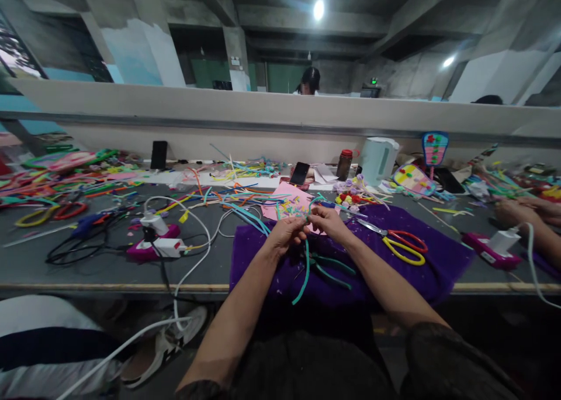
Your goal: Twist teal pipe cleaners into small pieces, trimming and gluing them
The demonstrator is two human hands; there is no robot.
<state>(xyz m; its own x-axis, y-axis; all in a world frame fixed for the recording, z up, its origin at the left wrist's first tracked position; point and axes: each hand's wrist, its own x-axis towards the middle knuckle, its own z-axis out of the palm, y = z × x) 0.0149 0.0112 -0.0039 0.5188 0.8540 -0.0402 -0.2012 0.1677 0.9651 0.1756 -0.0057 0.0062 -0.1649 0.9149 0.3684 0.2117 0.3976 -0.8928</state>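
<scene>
My left hand (287, 235) and my right hand (328, 222) meet above a purple cloth (258, 265). Both are closed, fingertips pinching a teal pipe cleaner (306, 271) between them. One end dangles below my fingers, and another bit curls up over them. Green-handled pliers (335, 268) lie on the cloth beneath my hands. To their right rest scissors (401, 243) with one red and one yellow handle. Just beyond my fingers is a pink sheet (287, 194) strewn with small coloured snippets. My fingers hide the exact spot where the pipe cleaner is gripped.
Power strips (153, 248) with white cables stand on the left; another purple power strip (491, 251) is at right, near another person's hands (517, 213). Behind are a phone (300, 173), a brown bottle (345, 165) and a pale kettle (379, 160). Loose pipe cleaners (105, 183) cover the left.
</scene>
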